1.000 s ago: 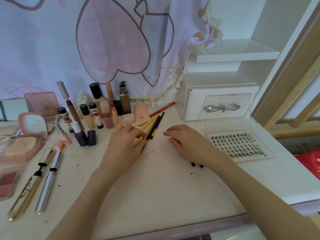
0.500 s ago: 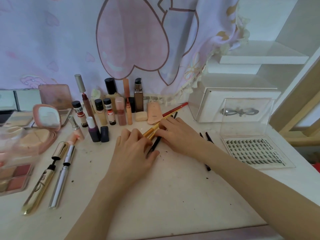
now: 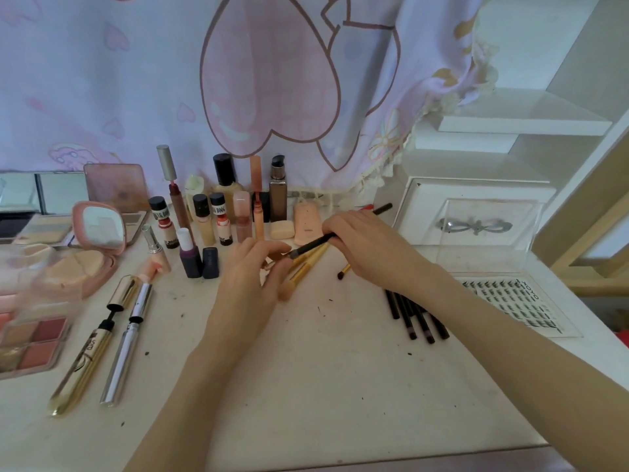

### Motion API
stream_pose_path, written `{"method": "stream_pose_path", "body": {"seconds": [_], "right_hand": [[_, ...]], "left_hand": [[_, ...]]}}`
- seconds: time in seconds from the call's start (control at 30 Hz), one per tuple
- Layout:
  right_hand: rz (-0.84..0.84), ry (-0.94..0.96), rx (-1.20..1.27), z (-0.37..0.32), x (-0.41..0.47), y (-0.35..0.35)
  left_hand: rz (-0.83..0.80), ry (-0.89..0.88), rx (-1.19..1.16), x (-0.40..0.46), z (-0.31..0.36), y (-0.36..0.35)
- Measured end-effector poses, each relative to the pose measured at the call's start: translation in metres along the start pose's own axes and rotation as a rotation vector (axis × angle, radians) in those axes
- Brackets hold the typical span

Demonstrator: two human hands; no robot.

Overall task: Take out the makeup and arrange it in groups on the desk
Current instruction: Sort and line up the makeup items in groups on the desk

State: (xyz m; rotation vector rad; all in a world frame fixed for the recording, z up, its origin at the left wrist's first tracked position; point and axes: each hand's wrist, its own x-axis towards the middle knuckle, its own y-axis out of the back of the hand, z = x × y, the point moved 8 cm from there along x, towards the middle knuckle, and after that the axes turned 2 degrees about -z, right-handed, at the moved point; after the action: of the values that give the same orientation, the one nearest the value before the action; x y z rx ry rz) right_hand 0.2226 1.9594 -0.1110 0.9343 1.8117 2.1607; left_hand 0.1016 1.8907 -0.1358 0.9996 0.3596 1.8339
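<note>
- Gold-handled brushes (image 3: 308, 264): lying slantwise at mid-desk, between the two hands; the bristle end of one lies under the left fingertips.
- Black-handled brush (image 3: 311, 246): lifted slantwise above the gold ones, pinched at its far end by the right hand (image 3: 366, 245), whose fingers are curled round the handle.
- Left hand (image 3: 253, 279): palm down, fingers loosely bent, tips touching the brush heads; it grips nothing.
- Black pencils (image 3: 413, 315): a fanned group flat on the desk, just beside the right wrist on its near side.
- Desk (image 3: 323, 386): white, speckled with dark crumbs; bare surface runs from the hands to the near edge.
- Bottles and tubes (image 3: 218, 212): standing in a cluster at the far edge, left of the hands, against the printed curtain (image 3: 170, 80).
- Mascara tubes (image 3: 102, 338): one gold, one silver, lying side by side at near left.
- Pink compact (image 3: 97, 247): open, a puff inside.
- Clear lash case (image 3: 510, 301): lid raised, rows of lashes inside, right of the right forearm.
- White drawer box (image 3: 473, 212): at far right, shut.
</note>
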Motion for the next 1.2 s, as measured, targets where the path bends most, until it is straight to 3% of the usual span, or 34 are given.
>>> {"method": "stream_pose_path", "body": {"seconds": [0.17, 0.4, 0.67, 0.8, 0.87, 1.07, 1.2], "right_hand": [[-0.045, -0.036, 0.126, -0.010, -0.011, 0.006], [0.100, 0.011, 0.026, -0.024, -0.024, 0.021], [0.183, 0.060, -0.210, -0.020, -0.036, 0.040], [0.227, 0.061, -0.126, 0.003, -0.050, 0.049], [0.209, -0.054, -0.004, 0.022, -0.056, 0.049], [0.116, -0.696, 0.523, 0.064, -0.073, 0.039], [0.050, -0.789, 0.528, 0.075, -0.070, 0.041]], "left_hand": [[0.047, 0.016, -0.157, -0.001, 0.006, 0.008], [-0.050, -0.037, -0.057, -0.002, 0.013, 0.000], [-0.181, 0.165, -0.147, -0.004, 0.009, -0.016], [-0.072, 0.252, -0.270, -0.003, -0.007, -0.002], [-0.076, 0.186, -0.277, -0.001, -0.004, -0.002], [-0.155, 0.057, -0.149, -0.003, 0.005, -0.025], [-0.139, 0.069, -0.146, -0.002, 0.015, -0.030]]}}
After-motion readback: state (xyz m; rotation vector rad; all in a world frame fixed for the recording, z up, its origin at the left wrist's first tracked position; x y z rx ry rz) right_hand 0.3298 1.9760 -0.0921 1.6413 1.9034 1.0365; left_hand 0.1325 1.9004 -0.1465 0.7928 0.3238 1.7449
